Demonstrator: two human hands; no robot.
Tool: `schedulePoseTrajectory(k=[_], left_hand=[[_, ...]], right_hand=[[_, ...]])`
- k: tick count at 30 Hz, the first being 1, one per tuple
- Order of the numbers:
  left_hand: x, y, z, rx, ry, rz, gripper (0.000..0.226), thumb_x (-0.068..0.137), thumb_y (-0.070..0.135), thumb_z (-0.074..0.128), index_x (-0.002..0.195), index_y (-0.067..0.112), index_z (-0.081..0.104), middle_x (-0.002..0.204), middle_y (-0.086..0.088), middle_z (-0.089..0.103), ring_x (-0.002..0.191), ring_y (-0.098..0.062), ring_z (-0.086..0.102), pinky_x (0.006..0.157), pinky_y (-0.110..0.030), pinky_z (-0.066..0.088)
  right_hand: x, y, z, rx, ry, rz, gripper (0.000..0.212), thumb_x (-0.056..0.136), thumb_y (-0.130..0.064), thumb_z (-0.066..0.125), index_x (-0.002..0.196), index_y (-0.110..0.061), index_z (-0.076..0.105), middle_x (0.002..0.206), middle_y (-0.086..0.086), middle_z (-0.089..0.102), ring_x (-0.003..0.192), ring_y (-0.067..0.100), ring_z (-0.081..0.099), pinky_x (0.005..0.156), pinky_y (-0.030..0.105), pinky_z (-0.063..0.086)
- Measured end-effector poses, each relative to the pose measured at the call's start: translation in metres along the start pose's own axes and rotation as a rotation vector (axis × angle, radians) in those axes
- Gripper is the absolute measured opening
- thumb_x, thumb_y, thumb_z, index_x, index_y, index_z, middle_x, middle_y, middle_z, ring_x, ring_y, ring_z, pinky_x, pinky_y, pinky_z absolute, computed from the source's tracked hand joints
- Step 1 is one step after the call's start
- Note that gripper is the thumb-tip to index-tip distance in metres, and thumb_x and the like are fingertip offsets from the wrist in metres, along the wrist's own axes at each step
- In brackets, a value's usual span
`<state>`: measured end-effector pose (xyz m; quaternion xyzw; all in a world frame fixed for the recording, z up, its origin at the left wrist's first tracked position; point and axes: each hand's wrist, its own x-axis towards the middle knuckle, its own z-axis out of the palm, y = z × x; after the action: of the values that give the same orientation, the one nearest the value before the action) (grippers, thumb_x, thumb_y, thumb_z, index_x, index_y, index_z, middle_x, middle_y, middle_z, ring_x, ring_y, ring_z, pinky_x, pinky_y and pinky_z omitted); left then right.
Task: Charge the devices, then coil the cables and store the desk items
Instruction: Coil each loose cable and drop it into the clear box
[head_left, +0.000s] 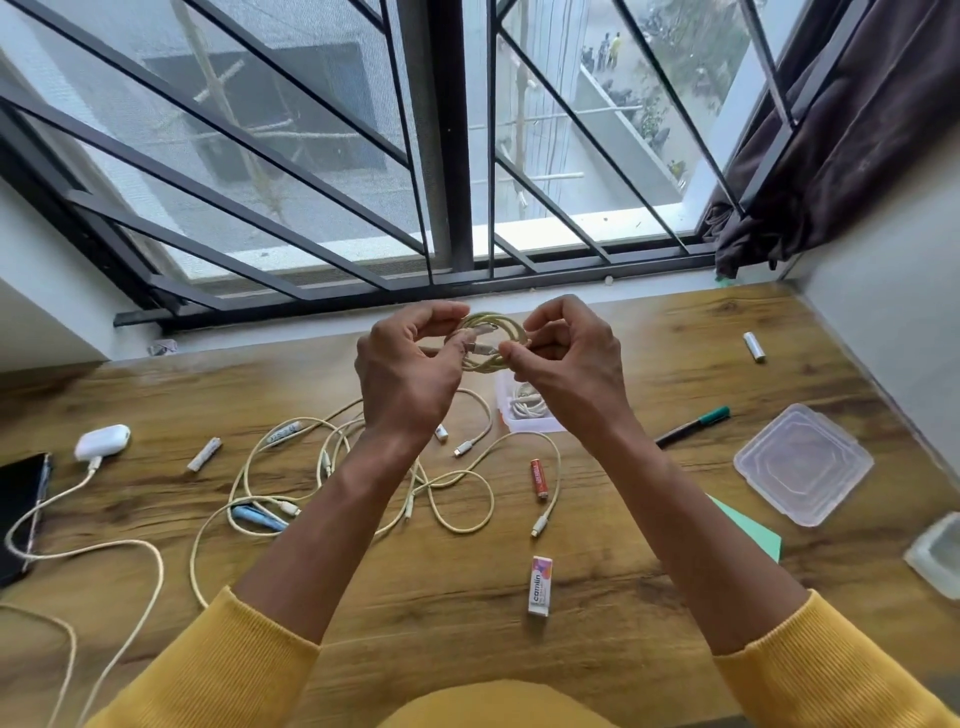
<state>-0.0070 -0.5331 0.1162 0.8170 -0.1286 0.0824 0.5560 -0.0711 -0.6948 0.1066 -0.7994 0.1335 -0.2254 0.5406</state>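
A coiled cable (491, 345) is held above the desk (649, 597) at 12 o'clock, pinched from both sides by the curled fingers of the left hand (410, 358) and right hand (571, 358). One coil already lies in the small container (524, 408). The earbud case (102, 441) at 9 o'clock is plugged in. A loose cable tangle (363, 478) remains uncoiled at centre. Batteries (538, 478), an eraser (540, 586), a marker (693, 426) and a lid (802, 462) at 3 o'clock are judged still unstored.

A barred window (363, 156) spans the far side, with a dark brown curtain (852, 140) bunched at its right. Through the bars (452, 130) a grey building (291, 104) and a street with distant figures (610, 49) show below.
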Motion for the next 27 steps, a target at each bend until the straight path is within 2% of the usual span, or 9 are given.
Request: schedulePoseTrajectory(k=[3, 9, 14, 17, 20, 24, 27], left_hand=[[-0.005, 0.003, -0.001, -0.033, -0.01, -0.013, 0.024, 0.085, 0.019, 0.089, 0.108, 0.025, 0.083, 0.098, 0.013, 0.08, 0.083, -0.001, 0.077, 0.076, -0.035, 0.067], [-0.012, 0.007, -0.002, -0.089, -0.037, -0.029, 0.025, 0.083, 0.019, 0.09, 0.105, 0.026, 0.082, 0.096, 0.013, 0.081, 0.083, -0.004, 0.078, 0.077, -0.038, 0.067], [-0.011, 0.007, -0.006, -0.229, -0.127, -0.191, 0.021, 0.085, 0.008, 0.086, 0.101, 0.02, 0.08, 0.093, -0.001, 0.081, 0.087, -0.019, 0.079, 0.079, -0.044, 0.066], [-0.005, 0.011, -0.014, -0.314, -0.235, -0.294, 0.021, 0.086, -0.006, 0.079, 0.1, 0.01, 0.075, 0.09, -0.012, 0.077, 0.079, -0.024, 0.074, 0.076, -0.042, 0.064], [-0.002, 0.016, -0.018, -0.342, -0.307, -0.356, 0.024, 0.082, -0.015, 0.073, 0.092, 0.007, 0.069, 0.075, -0.008, 0.07, 0.067, -0.018, 0.07, 0.067, -0.035, 0.063], [-0.003, 0.016, -0.015, -0.297, -0.283, -0.361, 0.022, 0.081, -0.008, 0.076, 0.084, 0.011, 0.067, 0.068, -0.005, 0.065, 0.066, -0.018, 0.069, 0.069, -0.041, 0.063], [-0.004, 0.01, -0.012, -0.256, -0.218, -0.361, 0.021, 0.072, 0.004, 0.081, 0.082, 0.016, 0.068, 0.068, -0.001, 0.068, 0.07, -0.023, 0.07, 0.066, -0.042, 0.062]], right_hand=[[-0.001, -0.003, 0.003, -0.054, 0.035, 0.011, 0.034, 0.082, -0.017, 0.086, 0.103, -0.015, 0.06, 0.083, 0.0, 0.071, 0.074, 0.014, 0.075, 0.067, 0.044, 0.065], [-0.003, -0.01, 0.007, -0.117, 0.128, 0.006, 0.025, 0.083, -0.02, 0.085, 0.099, -0.014, 0.066, 0.081, -0.005, 0.072, 0.073, 0.006, 0.072, 0.066, 0.036, 0.065], [-0.008, -0.01, 0.01, -0.08, 0.176, -0.004, 0.021, 0.084, -0.024, 0.086, 0.093, -0.016, 0.068, 0.077, -0.006, 0.071, 0.072, 0.009, 0.072, 0.068, 0.04, 0.064], [-0.01, -0.005, 0.011, 0.034, 0.102, 0.045, 0.022, 0.085, -0.028, 0.086, 0.092, -0.018, 0.068, 0.08, -0.001, 0.073, 0.075, 0.018, 0.073, 0.07, 0.049, 0.063], [-0.013, -0.002, 0.013, 0.131, 0.035, 0.076, 0.019, 0.087, -0.019, 0.085, 0.091, -0.014, 0.068, 0.081, 0.002, 0.072, 0.074, 0.018, 0.07, 0.072, 0.048, 0.062], [-0.016, -0.006, 0.015, 0.224, -0.013, 0.076, 0.017, 0.088, -0.006, 0.082, 0.09, -0.009, 0.066, 0.081, 0.003, 0.069, 0.073, 0.015, 0.067, 0.07, 0.035, 0.057], [-0.015, -0.01, 0.016, 0.232, -0.054, 0.06, 0.019, 0.088, -0.006, 0.083, 0.093, -0.007, 0.065, 0.083, 0.005, 0.071, 0.075, 0.017, 0.07, 0.07, 0.035, 0.059]])
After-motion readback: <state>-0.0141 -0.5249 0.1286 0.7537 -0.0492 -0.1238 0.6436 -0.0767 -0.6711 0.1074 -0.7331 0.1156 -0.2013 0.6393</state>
